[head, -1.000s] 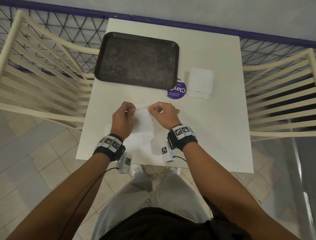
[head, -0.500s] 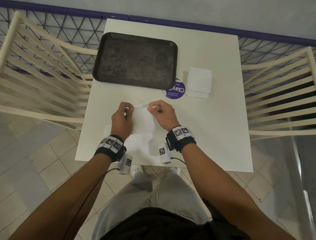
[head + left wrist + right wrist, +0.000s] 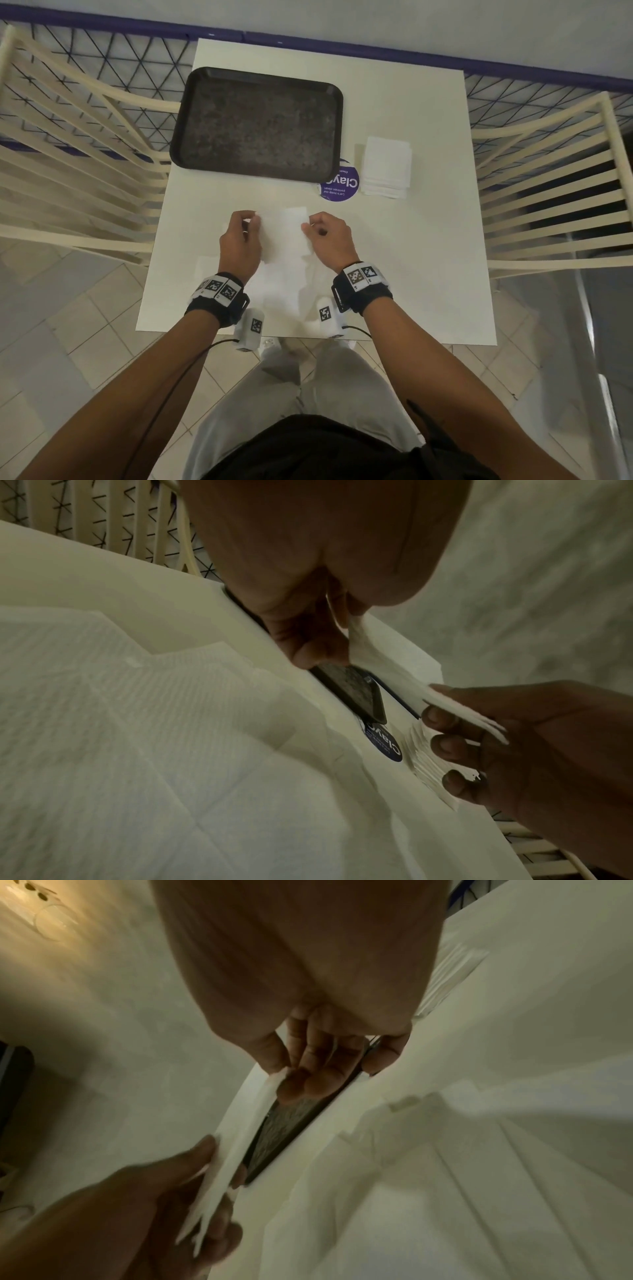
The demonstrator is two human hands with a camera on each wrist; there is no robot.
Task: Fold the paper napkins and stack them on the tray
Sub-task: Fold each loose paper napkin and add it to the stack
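Observation:
I hold a white paper napkin (image 3: 284, 236) above the near middle of the table, one hand at each side. My left hand (image 3: 239, 240) pinches its left edge (image 3: 363, 639) and my right hand (image 3: 329, 236) pinches its right edge (image 3: 274, 1085). The napkin (image 3: 394, 674) hangs as a folded strip between the hands. More unfolded white napkins (image 3: 274, 291) lie flat on the table under my wrists. The dark tray (image 3: 257, 123) sits at the far left with nothing on it. A pile of napkins (image 3: 387, 166) lies to its right.
A round purple sticker (image 3: 340, 186) lies between the tray and the pile. The white table (image 3: 428, 274) is flanked by cream slatted chairs (image 3: 68, 154) on the left and on the right (image 3: 555, 192). A mesh fence runs behind.
Both hands have drawn slightly apart while holding the napkin, which now shows wider between them.

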